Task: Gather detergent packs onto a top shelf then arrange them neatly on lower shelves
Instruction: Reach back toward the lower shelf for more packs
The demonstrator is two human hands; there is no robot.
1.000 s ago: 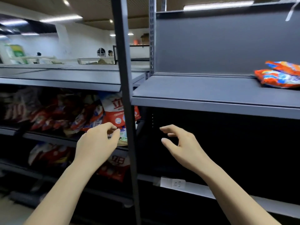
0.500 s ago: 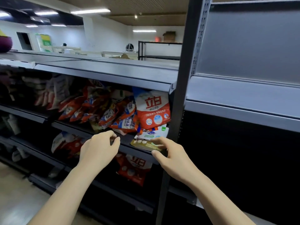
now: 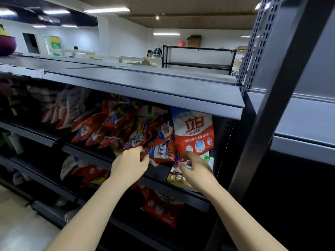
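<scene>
An orange and blue detergent pack [image 3: 160,151] lies at the front of the second shelf, among several similar packs [image 3: 101,127]. My left hand [image 3: 129,164] pinches its left corner between thumb and fingers. My right hand [image 3: 196,168] curls its fingers on the pack's right edge, just below an upright red and white pack [image 3: 194,134]. A flat white and gold pack [image 3: 176,178] hangs over the shelf lip under my right hand. The grey top shelf [image 3: 145,87] above carries nothing in this stretch.
A dark steel post [image 3: 268,98] stands right of my hands, with a bare grey shelf [image 3: 299,124] beyond it. More red packs [image 3: 161,207] sit on the lower shelves. White packs [image 3: 72,104] crowd the left. Floor shows at the lower left.
My view swung left from the bare right-hand unit to the stocked one. Both hands moved up and forward to the second shelf and closed on the orange and blue pack.
</scene>
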